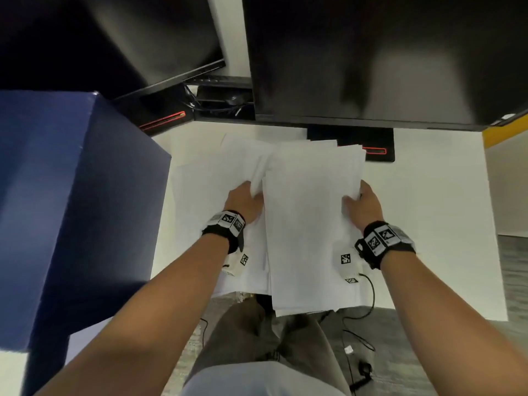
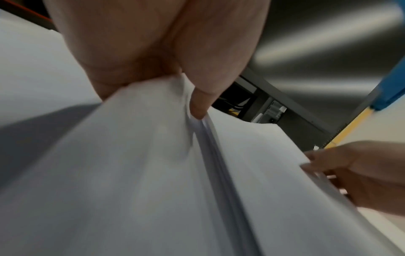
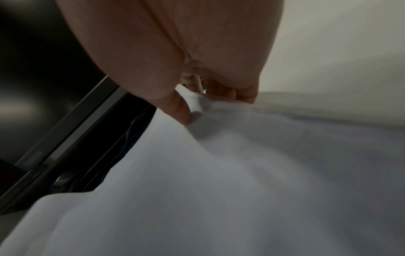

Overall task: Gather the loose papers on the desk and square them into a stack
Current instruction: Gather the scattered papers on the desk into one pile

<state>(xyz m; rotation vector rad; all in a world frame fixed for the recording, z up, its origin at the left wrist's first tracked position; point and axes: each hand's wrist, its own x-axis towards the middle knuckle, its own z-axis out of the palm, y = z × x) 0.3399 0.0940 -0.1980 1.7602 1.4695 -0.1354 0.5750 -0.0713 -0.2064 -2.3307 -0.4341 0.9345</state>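
A thick bundle of white papers point(image 1: 308, 224) lies lengthwise on the white desk point(image 1: 428, 210), its near end past the desk's front edge. More sheets point(image 1: 217, 178) spread out under it to the left. My left hand point(image 1: 245, 195) grips the bundle's left side, thumb over a bent sheet point(image 2: 153, 138) and fingers hidden beneath. My right hand point(image 1: 363, 204) pinches the bundle's right edge, thumb on top. In the right wrist view the thumb point(image 3: 175, 107) presses a curled paper edge point(image 3: 195, 102). The left wrist view shows the stacked edges point(image 2: 219, 164) and the right hand point(image 2: 361, 173).
Two dark monitors point(image 1: 371, 58) stand at the back, their stand bases point(image 1: 377, 150) on the desk. A tall dark blue box point(image 1: 71, 210) stands close on the left. Cables point(image 1: 368, 304) hang below the desk's front edge. Bare desk lies to the right.
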